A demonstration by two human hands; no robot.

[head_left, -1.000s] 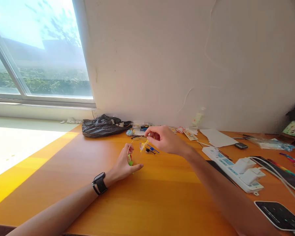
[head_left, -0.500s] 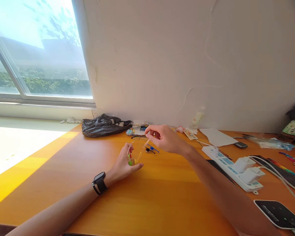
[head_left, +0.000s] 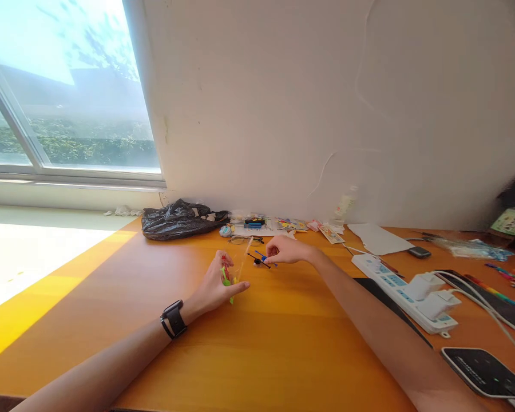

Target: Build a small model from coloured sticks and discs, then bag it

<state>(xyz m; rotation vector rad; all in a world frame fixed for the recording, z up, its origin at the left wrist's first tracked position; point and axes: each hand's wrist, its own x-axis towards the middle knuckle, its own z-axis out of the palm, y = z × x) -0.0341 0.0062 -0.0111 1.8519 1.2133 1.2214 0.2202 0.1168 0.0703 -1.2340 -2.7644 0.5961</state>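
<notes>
My left hand (head_left: 217, 284) is closed around a clear plastic bag (head_left: 242, 260) above the table. Small green (head_left: 226, 279) and yellow plastic pieces show inside it, with a bit of red near the fingertips. To the right, my right hand (head_left: 286, 250) has its fingers pinched at a small blue plastic piece (head_left: 262, 257) with a thin stem, at table height. Beside that lies a black piece (head_left: 257, 261) of similar shape, with a round part and a thin stem. My fingers partly hide the blue one.
Eyeglasses (head_left: 240, 240), a small round container (head_left: 225, 231) and a black plastic bag (head_left: 178, 219) lie toward the wall. On the right are a white power strip (head_left: 405, 294) with plugged-in chargers, a sheet of paper (head_left: 377, 238) and a black-topped device (head_left: 483, 369) with a cable.
My right hand has left the top of the clear bag and come down to the right, onto the blue piece. The left hand stays in place, and the bag now stands more open to view.
</notes>
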